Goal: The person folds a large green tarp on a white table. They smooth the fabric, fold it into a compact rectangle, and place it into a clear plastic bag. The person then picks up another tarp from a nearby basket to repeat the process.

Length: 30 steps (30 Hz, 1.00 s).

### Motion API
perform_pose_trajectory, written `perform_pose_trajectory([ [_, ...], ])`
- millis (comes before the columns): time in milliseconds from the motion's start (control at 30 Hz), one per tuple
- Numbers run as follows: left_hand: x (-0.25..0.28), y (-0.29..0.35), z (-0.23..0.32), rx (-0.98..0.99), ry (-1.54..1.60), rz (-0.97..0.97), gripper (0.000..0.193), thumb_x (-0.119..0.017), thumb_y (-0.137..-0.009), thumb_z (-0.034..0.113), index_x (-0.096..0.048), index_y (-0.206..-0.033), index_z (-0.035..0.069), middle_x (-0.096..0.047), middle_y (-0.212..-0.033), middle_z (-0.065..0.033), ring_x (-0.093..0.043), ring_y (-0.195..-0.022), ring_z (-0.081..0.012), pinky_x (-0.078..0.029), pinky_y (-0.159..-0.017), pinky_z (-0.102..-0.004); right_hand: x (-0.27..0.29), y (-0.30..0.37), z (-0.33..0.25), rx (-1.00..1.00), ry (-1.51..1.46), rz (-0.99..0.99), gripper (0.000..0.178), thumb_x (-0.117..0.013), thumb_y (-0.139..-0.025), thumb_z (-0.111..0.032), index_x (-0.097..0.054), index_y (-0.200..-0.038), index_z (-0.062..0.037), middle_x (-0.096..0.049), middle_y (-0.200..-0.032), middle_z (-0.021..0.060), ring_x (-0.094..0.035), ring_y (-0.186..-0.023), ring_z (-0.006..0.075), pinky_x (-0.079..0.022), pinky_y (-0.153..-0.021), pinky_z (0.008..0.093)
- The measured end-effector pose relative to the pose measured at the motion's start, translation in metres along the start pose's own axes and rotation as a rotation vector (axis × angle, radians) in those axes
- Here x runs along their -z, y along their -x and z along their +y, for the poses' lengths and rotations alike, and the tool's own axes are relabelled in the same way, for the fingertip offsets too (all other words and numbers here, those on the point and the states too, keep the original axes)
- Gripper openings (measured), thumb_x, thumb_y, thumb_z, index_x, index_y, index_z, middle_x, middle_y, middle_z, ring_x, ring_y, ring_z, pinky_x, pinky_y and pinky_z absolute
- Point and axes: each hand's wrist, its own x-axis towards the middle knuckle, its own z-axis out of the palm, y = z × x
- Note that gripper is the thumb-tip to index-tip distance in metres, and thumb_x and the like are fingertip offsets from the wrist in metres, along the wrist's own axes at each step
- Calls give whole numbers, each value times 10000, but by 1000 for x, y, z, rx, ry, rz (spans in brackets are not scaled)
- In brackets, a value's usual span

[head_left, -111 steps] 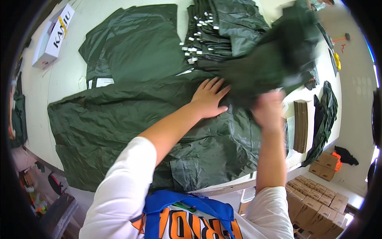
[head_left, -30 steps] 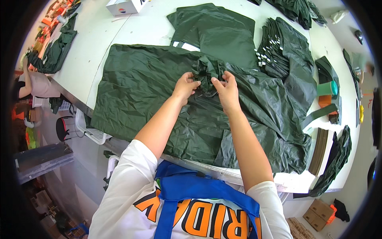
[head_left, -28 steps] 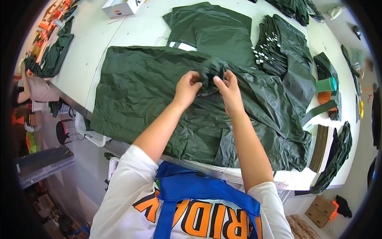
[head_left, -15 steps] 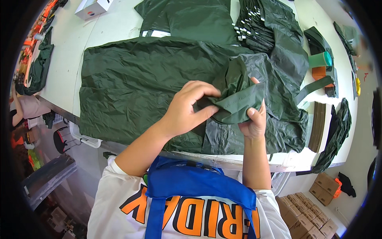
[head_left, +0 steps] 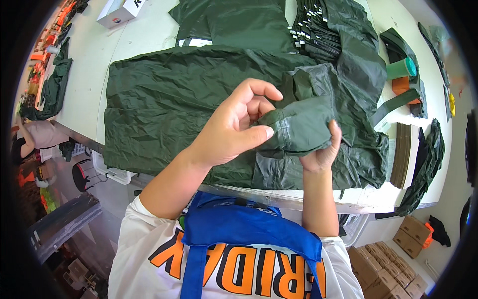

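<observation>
A large dark green waterproof garment lies spread and wrinkled across the white table. Over its right part a bunched, tube-like section of the same shiny cloth is lifted, with a seam on its left side. My right hand grips this section from below and the right, its fingers partly hidden behind the cloth. Beside the section's left edge, my left hand has its thumb and fingers apart. The thumb tip is at the cloth; whether it touches I cannot tell.
More green garments and a bundle of black strips with white tags lie at the far side. A teal cylinder and stacked brown card stand at right. A white box is far left; a person is beyond.
My left hand has loosened from the bunched section, its fingers rising and spreading. The section has turned in my right hand, showing a smoother face and a seam.
</observation>
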Motion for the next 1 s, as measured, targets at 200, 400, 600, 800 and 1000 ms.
perform_pose_trajectory([
  [200,-4,4,-12,-413,-581,165,364,-578,-784,-120,-522,-1088,73,-591,-931,-65,-574,-793,-160,-470,-718,-287,8,6,-15,-66,225,-352,814,-797,-644,-183,-421,-1352,-45,-559,-1261,153,-575,-1125,293,-463,-986,445],
  [400,-20,11,-31,-941,-1060,-39,335,-687,-704,-54,-623,-1010,66,-618,-939,-97,-580,-727,-178,-483,-638,-277,1,-14,10,521,1123,168,346,-556,-728,110,-471,-1009,-73,-490,-881,-12,-470,-821,80,-405,-757,214],
  [600,-24,16,-58,-520,-979,397,466,-740,-670,-31,-573,-1099,41,-569,-1014,-114,-568,-902,-290,-472,-780,-333,-27,-19,18,370,382,196,83,-488,-909,-4,-517,-924,-80,-605,-889,18,-592,-787,101,-501,-690,238],
  [800,-9,7,-22,-405,-834,233,276,-669,-753,-19,-608,-1021,2,-589,-907,-95,-569,-843,-225,-457,-743,-309,-14,-2,4,142,705,184,155,-446,-909,38,-531,-994,-62,-603,-907,13,-571,-818,105,-452,-738,233],
  [1000,-9,9,-9,-16,-740,128,188,-634,-817,25,-623,-997,-30,-588,-863,-70,-547,-777,-141,-430,-686,-260,-50,20,-29,468,1308,-193,556,-627,-692,-4,-494,-1232,-22,-515,-1232,112,-504,-1144,227,-388,-957,367],
])
